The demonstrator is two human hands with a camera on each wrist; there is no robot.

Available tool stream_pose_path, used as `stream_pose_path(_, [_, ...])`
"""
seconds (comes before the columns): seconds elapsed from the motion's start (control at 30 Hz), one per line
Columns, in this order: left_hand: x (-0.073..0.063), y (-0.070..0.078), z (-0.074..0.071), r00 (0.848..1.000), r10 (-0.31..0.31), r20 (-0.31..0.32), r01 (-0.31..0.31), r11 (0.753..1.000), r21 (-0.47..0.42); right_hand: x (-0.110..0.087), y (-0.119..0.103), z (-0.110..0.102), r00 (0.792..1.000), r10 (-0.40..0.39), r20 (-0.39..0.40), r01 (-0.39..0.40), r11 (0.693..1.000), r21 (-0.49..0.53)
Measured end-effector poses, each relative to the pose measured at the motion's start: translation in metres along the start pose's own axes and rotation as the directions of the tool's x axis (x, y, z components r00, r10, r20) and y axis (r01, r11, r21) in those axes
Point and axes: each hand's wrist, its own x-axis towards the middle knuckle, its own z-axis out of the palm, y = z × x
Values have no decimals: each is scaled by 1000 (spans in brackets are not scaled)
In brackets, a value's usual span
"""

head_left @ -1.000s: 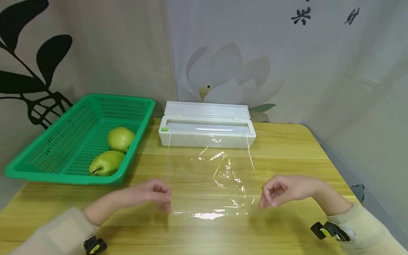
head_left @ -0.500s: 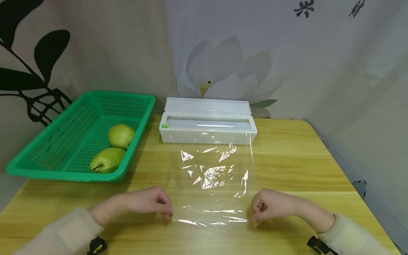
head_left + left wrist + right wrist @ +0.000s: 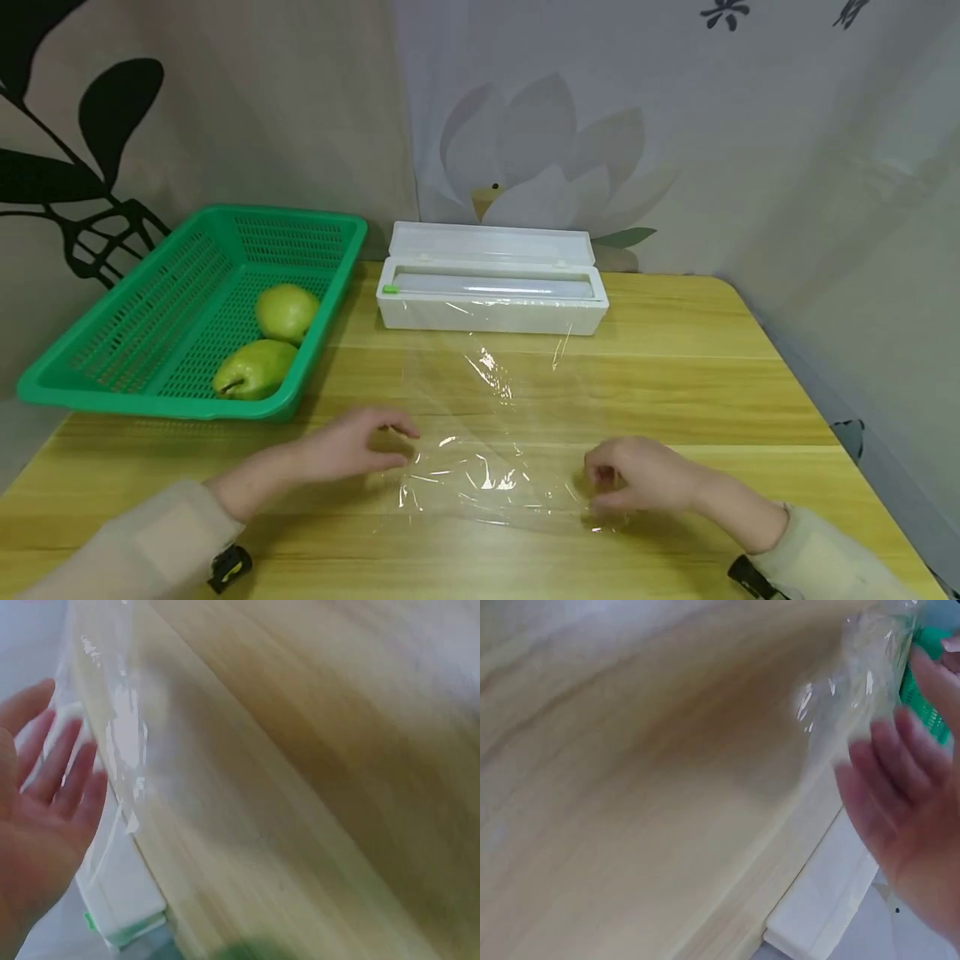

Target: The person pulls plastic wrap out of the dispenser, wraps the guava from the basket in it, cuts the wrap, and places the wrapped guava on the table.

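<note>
A sheet of clear plastic wrap (image 3: 495, 479) runs from a roll in the white dispenser box (image 3: 491, 317) down over the wooden table, its near part creased and glinting. My left hand (image 3: 345, 446) is at the sheet's near left corner, thumb and fingers spread apart. In the left wrist view its fingers (image 3: 64, 765) hold nothing, with the film beside them. At the near right corner is my right hand (image 3: 648, 475), fingers bent and thumb apart from them. The right wrist view has the right hand's fingers (image 3: 889, 765) loosely extended beside the film, gripping nothing.
A green plastic basket (image 3: 172, 407) stands at the left with two green-yellow pears, a nearer pear (image 3: 255, 369) and a farther pear (image 3: 287, 312). The box's lid (image 3: 491, 242) is raised toward the printed curtain (image 3: 540, 142). A green slider (image 3: 390, 289) sits at the box's left end.
Both hands came down toward the table with the stretched film, which now lies slack. The left fingers have parted from its corner, and the right hand's thumb and fingers have separated too.
</note>
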Motion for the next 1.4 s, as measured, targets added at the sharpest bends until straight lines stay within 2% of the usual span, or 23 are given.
stream_pose_path(0.07, [2, 0, 0, 999, -3, -47, 9, 991, 133, 2, 3, 0, 997, 28, -75, -31, 999, -34])
stream_pose_path(0.13, [2, 0, 2, 999, -29, -38, 36, 974, 222, 2, 7, 0, 992, 54, -111, -63, 995, -80])
stream_pose_path(0.2, [1, -2, 4, 999, -54, 4, 50, 959, 279, 2, 11, 2, 993, 69, -100, -80, 990, -114])
stream_pose_path(0.3, [-3, -4, 8, 993, -94, 72, 68, 948, 310, -2, 17, 6, 996, 89, -24, -91, 990, -106])
stream_pose_path(0.43, [-8, -7, 11, 986, -122, 115, 79, 942, 325, -9, 23, 12, 995, 92, 44, -88, 992, -94])
stream_pose_path(0.67, [-12, -8, 10, 980, -132, 150, 75, 940, 331, -13, 31, 17, 998, 53, 44, -48, 992, -119])
stream_pose_path(0.9, [-12, -5, 4, 968, -171, 184, 108, 944, 311, -11, 32, 7, 994, 66, 90, -68, 998, 14])
stream_pose_path(1.03, [-12, -6, 6, 970, -166, 176, 102, 940, 324, -10, 31, 6, 992, 70, 106, -68, 997, -23])
stream_pose_path(1.4, [-14, -8, 7, 969, -156, 193, 87, 942, 323, -16, 37, 17, 998, 35, 58, -31, 998, -59])
